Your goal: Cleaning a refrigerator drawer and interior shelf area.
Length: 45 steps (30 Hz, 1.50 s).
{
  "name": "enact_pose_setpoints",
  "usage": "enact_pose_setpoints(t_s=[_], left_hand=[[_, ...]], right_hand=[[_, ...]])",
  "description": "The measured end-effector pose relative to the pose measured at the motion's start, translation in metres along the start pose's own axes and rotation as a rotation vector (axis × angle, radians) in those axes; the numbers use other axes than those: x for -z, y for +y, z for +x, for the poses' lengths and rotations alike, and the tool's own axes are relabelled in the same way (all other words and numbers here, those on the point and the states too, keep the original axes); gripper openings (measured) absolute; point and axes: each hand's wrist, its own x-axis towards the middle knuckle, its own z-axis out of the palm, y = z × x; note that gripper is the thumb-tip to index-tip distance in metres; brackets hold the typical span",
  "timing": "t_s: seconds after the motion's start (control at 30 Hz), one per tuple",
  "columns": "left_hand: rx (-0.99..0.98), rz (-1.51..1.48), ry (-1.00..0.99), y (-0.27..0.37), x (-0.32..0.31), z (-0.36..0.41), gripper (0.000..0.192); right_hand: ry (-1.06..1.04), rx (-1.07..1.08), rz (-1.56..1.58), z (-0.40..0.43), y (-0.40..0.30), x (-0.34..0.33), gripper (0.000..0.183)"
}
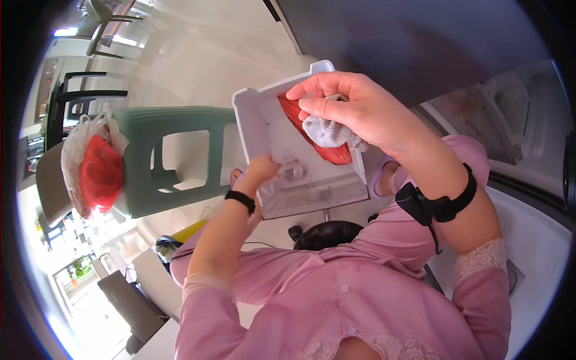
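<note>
My right hand (355, 108) is over a white plastic drawer bin (252, 121), its fingers curled around a crumpled grey-white cloth (330, 132). Beneath the cloth, a red plastic bag (294, 110) lies along the bin's right side. My left hand (264, 170) reaches over the bin's left wall and is blurred by motion. Beside its fingers is a translucent, crumpled plastic-like thing (294, 172); whether the hand grips it is unclear. The bin is tilted between my legs, with a clear, smudged front panel (319, 198) towards me.
A green plastic stool (173, 117) stands left, bearing a clear plastic bag (74, 166) with a red bag (102, 173) inside. A dark grey door-like panel (405, 40) rises at upper right. Clear-fronted compartments (486, 121) and a white basin-like surface (535, 252) are right.
</note>
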Motion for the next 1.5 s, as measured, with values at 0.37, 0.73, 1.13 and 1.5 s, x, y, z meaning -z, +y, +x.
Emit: enact_pose_setpoints(t_s=[0.37,0.73,1.13,1.5], left_hand=[[-0.258,-1.377,-0.042,-0.001,0.132,-0.143,0.018],[-0.235,-1.368,0.102,0.022,0.112,-0.16,0.066],[-0.443,-1.835,0.011,0.027,0.105,-0.145,0.049],[-0.5,-1.976,-0.097,0.02,0.095,-0.145,0.058]], right_hand=[[-0.049,-0.11,-0.33,-0.004,0.013,-0.02,0.068],[-0.086,-0.133,0.027,0.008,0.057,-0.052,0.068],[-0.121,-0.141,-0.037,0.014,0.068,-0.053,0.086],[-0.16,-0.07,-0.009,0.014,0.062,-0.061,0.04]])
